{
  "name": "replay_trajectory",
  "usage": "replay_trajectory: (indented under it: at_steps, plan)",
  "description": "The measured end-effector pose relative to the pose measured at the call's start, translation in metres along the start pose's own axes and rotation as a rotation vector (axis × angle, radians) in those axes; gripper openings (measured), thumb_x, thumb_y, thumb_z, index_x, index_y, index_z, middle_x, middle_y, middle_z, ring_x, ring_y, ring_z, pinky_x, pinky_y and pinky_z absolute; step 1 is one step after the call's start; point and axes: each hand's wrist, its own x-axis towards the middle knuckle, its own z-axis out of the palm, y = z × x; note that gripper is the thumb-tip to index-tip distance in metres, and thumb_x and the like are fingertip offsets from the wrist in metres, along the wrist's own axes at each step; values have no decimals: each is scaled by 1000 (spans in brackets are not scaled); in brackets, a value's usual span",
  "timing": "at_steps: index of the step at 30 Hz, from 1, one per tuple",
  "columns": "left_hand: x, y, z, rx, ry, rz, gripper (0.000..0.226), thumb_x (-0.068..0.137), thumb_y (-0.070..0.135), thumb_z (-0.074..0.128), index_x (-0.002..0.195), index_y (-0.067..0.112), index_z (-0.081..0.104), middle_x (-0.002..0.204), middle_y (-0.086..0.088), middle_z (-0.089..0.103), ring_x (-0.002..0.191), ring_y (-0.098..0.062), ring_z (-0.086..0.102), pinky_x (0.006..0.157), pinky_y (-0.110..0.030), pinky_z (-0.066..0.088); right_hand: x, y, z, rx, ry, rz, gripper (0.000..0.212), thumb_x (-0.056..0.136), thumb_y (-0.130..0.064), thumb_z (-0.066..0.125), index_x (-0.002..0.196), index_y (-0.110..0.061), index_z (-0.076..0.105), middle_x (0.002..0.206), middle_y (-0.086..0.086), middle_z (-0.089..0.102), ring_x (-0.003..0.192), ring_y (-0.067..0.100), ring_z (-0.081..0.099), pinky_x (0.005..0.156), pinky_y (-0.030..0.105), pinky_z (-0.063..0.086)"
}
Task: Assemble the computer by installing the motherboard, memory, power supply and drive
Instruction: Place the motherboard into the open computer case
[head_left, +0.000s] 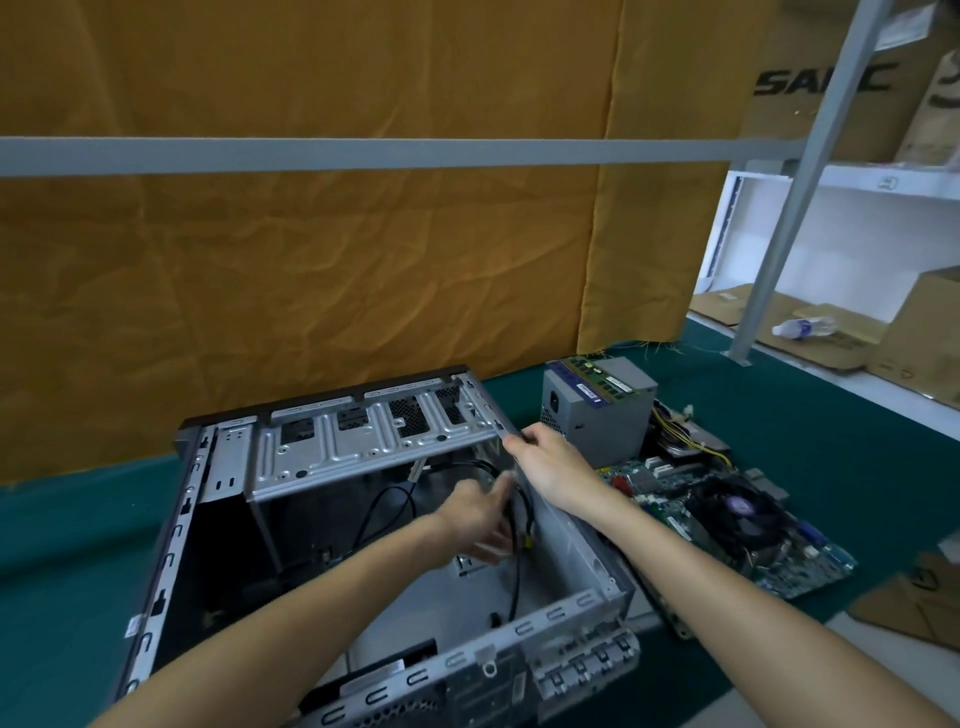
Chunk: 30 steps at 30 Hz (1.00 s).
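Observation:
An open grey computer case (171, 551) lies on the green table, its metal drive cage (363, 441) spanning the far end. My right hand (550, 462) grips the cage's right corner. Inside the case, my left hand (483, 519) is blurred among the black cables (514, 571); whether it holds one I cannot tell. To the right of the case stands the grey power supply (608, 426), with memory sticks (597, 382) lying on top of it. The motherboard (727, 519), with its black cooler fan, lies flat on the table in front of the power supply.
An orange cloth hangs behind the table, crossed by a grey rail (363, 153). A slanted grey post (795, 197) stands at the right. Cardboard boxes (914, 332) and a plastic bottle (802, 327) sit on shelving beyond. A cardboard piece (914, 608) lies at the table's right edge.

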Motion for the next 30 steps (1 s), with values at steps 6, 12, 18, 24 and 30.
replay_trajectory:
  at_steps: [6, 12, 18, 24, 30]
  plan:
    - [-33, 3, -35, -207, -452, 8, 24, 104, 23, 55, 111, 9, 73, 102, -6, 73, 84, -15, 68, 71, -26, 56, -48, -5, -21, -132, 311, -318, 29, 102, -41, 54, 79, -24, 59, 77, -8, 63, 69, 11, 59, 66, 35, 45]
    - [-49, 32, -35, -553, -296, 97, 15, 99, 3, 59, 98, 2, 73, 82, -8, 74, 66, -10, 70, 62, -19, 59, -87, -24, -40, -228, -46, -190, 48, 83, -57, 66, 103, -14, 68, 69, -6, 64, 64, 9, 58, 62, 33, 42]
    - [-55, 39, -27, -431, -171, 234, 18, 102, 13, 60, 98, 5, 76, 86, -10, 73, 76, -18, 69, 64, -24, 56, -90, -34, -40, 216, -154, -66, 46, 95, -8, 67, 134, -9, 42, 78, 6, 75, 60, 16, 67, 55, 29, 48]
    - [-38, 4, -70, 41, 74, 163, 21, 102, 23, 59, 104, 8, 74, 87, -10, 71, 66, -14, 63, 57, -26, 51, -65, -41, -83, 14, -13, -185, 16, 107, -16, 51, 119, -9, 59, 75, 2, 74, 47, 13, 58, 50, 26, 46]
    - [-27, -45, -87, 803, 43, 3, 24, 95, 20, 50, 71, 18, 50, 73, 1, 55, 61, -13, 49, 52, -21, 38, -50, -12, -75, -586, -44, -60, 23, 99, -7, 55, 109, -15, 74, 111, 3, 72, 87, 19, 67, 73, 32, 54]
